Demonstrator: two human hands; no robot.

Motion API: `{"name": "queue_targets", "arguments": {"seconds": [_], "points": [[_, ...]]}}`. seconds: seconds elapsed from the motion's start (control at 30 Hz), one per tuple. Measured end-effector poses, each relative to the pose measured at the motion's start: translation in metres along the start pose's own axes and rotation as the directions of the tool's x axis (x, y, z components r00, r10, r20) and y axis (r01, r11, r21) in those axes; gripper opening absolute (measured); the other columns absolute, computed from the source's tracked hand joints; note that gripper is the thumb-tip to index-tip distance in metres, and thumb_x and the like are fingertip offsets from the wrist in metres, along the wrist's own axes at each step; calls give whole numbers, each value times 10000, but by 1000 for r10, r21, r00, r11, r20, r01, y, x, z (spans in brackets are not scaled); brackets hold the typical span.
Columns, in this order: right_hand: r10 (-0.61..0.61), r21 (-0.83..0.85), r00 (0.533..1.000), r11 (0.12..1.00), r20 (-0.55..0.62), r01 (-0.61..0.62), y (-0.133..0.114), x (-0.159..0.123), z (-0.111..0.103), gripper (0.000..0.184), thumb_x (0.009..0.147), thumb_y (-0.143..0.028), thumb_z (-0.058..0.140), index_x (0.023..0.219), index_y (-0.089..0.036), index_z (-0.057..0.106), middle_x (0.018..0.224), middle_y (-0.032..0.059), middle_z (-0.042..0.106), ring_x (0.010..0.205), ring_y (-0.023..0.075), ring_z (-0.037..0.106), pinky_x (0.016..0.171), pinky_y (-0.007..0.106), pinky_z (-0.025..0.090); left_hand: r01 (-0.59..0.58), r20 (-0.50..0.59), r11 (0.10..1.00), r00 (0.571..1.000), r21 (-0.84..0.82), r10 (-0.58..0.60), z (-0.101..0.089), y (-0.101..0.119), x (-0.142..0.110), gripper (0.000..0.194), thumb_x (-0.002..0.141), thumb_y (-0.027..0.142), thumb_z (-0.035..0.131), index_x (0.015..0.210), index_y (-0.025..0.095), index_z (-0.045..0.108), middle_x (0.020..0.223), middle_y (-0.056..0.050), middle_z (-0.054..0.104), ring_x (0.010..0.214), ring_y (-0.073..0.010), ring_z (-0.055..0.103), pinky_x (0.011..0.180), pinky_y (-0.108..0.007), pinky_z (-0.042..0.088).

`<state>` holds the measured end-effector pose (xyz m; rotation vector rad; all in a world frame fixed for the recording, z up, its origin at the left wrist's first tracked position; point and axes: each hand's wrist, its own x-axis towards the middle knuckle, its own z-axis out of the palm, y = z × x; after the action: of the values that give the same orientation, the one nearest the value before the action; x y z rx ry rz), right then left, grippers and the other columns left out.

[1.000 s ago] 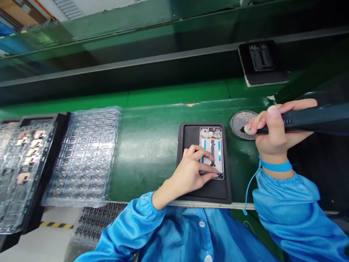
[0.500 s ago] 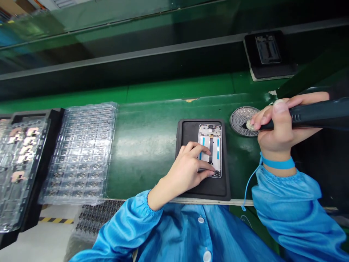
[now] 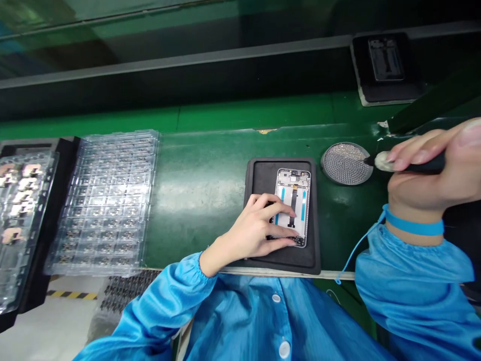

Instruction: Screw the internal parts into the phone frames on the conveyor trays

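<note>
Well, at the far left a black tray (image 3: 67, 160) with straight raised edges carries a see-through plastic sheet (image 3: 32, 220) moulded into pockets, some holding coppery pieces; it runs past the line of the front edge. Close beside it, glossy see-through trays (image 3: 108, 200), gridded with small cells of metallic bits, reach that edge too. Below, yellow-and-black tape (image 3: 71, 295) marks the pale floor (image 3: 45, 331).

A broad stretch of smooth, shiny green surface (image 3: 193, 200) then separates the trays from a matt black pad (image 3: 259, 175), round-cornered, with a raised rim, its near end close to the front edge. The opened phone (image 3: 299, 200) lies flat toward the pad's right side, a thin silver frame around a pale inside with blue strips and a dark ribbon. The left hand (image 3: 255, 228) rests over its lower left, fingers spread, thumb and forefinger at the bottom end; whether they pinch anything I cannot tell.

A narrower green gap leads to a round metal dish (image 3: 347, 163), its face finely studded. Further right, well apart from the left hand, the right hand (image 3: 458, 173) is clamped around a dark tool (image 3: 430, 165), whose black tip meets or overlaps the dish's rim.
</note>
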<state>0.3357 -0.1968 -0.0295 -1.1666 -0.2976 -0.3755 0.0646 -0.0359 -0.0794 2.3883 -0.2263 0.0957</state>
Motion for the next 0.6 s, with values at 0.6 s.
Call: {"name": "queue_targets", "arguments": {"seconds": [0.6], "points": [[-53, -79, 990, 995, 130, 64, 19, 1, -21, 510, 1009, -526, 679, 657, -287, 397, 564, -51, 335, 455, 117, 429, 467, 316, 401, 209, -244, 978, 948, 0, -203, 11, 39, -14, 94, 1117, 335, 919, 1090, 301, 1002, 1535, -118, 821, 1541, -402, 628, 1231, -626, 603]]}}
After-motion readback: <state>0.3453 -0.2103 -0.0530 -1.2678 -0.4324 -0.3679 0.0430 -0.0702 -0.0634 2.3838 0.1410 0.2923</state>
